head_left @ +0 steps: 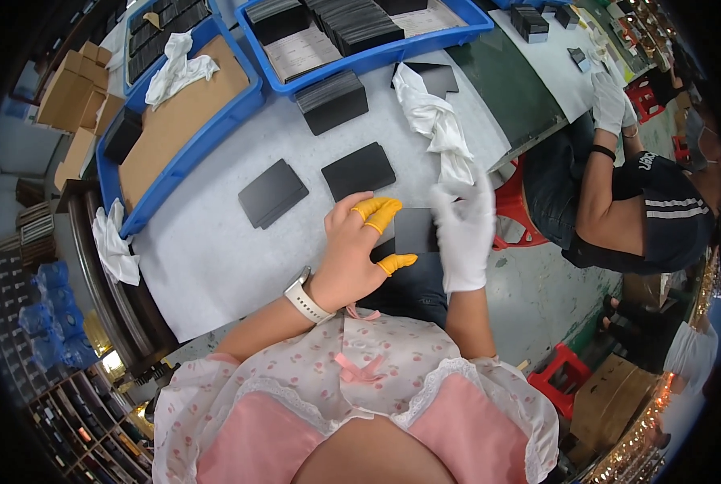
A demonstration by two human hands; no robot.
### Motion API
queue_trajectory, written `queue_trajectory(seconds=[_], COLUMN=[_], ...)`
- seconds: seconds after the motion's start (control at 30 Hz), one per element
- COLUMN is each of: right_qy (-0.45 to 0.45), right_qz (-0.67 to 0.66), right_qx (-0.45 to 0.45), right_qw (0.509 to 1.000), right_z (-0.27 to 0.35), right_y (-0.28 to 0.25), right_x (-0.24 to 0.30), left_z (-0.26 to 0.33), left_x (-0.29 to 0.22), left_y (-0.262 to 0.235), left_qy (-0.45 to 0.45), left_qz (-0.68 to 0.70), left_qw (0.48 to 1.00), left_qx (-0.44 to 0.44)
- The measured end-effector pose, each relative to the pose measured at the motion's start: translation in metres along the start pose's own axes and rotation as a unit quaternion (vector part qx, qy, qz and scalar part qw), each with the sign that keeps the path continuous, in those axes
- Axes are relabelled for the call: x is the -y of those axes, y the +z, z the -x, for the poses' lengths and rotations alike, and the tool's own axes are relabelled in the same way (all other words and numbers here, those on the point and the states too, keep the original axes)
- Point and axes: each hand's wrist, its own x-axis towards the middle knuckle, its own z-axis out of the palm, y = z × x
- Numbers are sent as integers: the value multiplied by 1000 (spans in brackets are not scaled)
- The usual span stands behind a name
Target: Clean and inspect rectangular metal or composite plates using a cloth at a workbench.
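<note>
Fingers (376,214) of both hands pinch a dark panel (415,230).

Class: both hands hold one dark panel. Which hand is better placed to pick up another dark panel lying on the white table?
Likely the left hand: both flat panels lie on its side, whereas the gloved right hand is farther off.

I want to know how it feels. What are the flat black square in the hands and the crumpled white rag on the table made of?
The flat black square looks like stiff matte plastic or coated card: even, dull, unbent. The crumpled white rag looks like soft cloth: it folds and wrinkles.
</note>
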Motion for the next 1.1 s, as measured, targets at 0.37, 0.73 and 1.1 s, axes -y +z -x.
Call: queue_trajectory(seconds=[0.37,0.73,1.1], right_qy=[-242,-365,186], right_qz=[201,350,-215], right_qx=[-73,44,152], right_qw=[947,861,947], right_z=[-2,24,53], right_y=[-49,-20,9], right_x=[-22,1,26], left_z=[0,1,6], left_x=[3,-5,-17], left_y=[-6,-13,-24], left_qy=[-25,-40,68], left_qz=[49,46,-52], left_qw=[998,998,996], left_qx=[-19,-21,35])
